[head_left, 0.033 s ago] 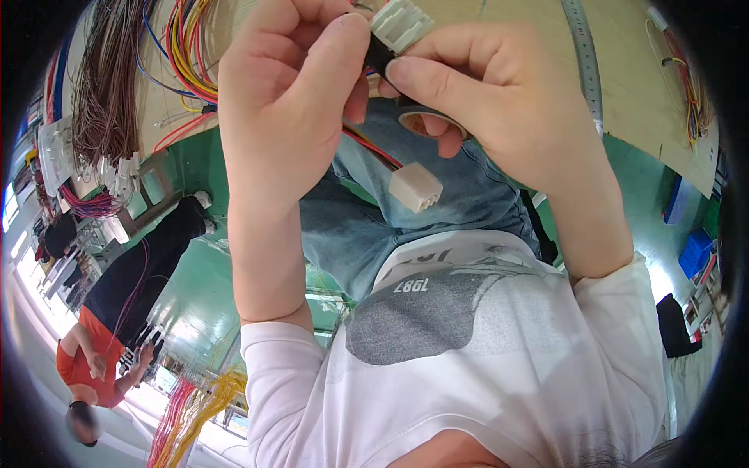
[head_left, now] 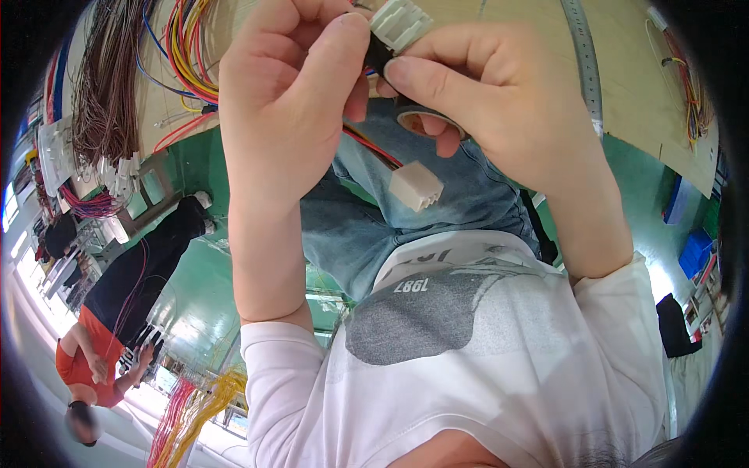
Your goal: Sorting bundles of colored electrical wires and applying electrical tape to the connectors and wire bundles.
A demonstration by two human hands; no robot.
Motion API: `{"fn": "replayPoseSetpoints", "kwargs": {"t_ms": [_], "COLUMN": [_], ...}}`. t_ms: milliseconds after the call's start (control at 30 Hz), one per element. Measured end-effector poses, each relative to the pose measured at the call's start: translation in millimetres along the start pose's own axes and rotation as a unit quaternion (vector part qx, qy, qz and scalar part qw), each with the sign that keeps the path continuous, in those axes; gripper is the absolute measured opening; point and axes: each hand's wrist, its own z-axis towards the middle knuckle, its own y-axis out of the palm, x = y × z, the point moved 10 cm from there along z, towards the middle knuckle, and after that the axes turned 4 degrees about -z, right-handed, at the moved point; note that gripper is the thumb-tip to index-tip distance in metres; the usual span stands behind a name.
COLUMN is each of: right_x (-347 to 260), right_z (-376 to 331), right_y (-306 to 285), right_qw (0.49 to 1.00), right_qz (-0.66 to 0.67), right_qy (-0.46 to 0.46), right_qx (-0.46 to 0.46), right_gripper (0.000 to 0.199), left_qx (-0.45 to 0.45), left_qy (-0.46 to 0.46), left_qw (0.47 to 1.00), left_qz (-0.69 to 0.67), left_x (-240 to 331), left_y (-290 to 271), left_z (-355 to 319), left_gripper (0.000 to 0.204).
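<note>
My left hand (head_left: 289, 109) is closed, thumb and fingers pinching a wire harness just below its white plastic connector (head_left: 401, 25). A strip of black tape (head_left: 379, 56) lies around the wires there and runs to my right hand. My right hand (head_left: 503, 101) is closed too, its thumb pressing on the tape next to the connector. The roll of black tape (head_left: 406, 118) hangs under its palm, with fingers through the core. Red, yellow and dark wires (head_left: 370, 146) drop from behind my left hand to a second white connector (head_left: 416, 187) above my lap.
On the wooden table (head_left: 499, 11) a metal ruler (head_left: 585, 62) lies right of my hands. A tied harness (head_left: 688, 90) is farther right. Brown wire bundles (head_left: 109, 86) and coloured wires (head_left: 187, 51) lie at left. A person in orange (head_left: 97, 343) stands beyond, at lower left.
</note>
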Motion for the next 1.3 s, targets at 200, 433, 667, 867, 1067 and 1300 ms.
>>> {"fn": "replayPoseSetpoints", "kwargs": {"t_ms": [200, 433, 667, 867, 1067, 1300], "right_x": [-1, 1, 0, -19, -10, 2], "right_z": [2, 0, -1, -2, -3, -4], "right_y": [1, -5, -4, -12, -17, -13], "right_qw": [1.0, 1.0, 0.992, 0.996, 0.997, 0.997], "right_qz": [-0.021, 0.021, 0.024, -0.083, -0.026, -0.005], "right_qy": [-0.007, -0.015, 0.117, 0.005, 0.062, -0.017], "right_qx": [-0.009, 0.015, -0.04, 0.006, 0.041, 0.081], "right_gripper": [0.018, 0.02, 0.019, 0.017, 0.014, 0.021], "left_qx": [0.012, -0.012, -0.031, -0.033, -0.057, -0.061], "left_qy": [0.0, 0.015, 0.032, 0.04, 0.03, -0.022], "left_qw": [1.0, 1.0, 0.999, 0.999, 0.997, 0.981], "left_qz": [0.016, 0.013, -0.004, -0.001, -0.047, -0.185], "left_x": [0, 3, 6, 8, 13, 4], "left_y": [-4, 0, 2, 0, 7, 22], "left_z": [1, 2, 2, 2, 0, 11], "left_gripper": [0.009, 0.01, 0.011, 0.011, 0.014, 0.008]}}
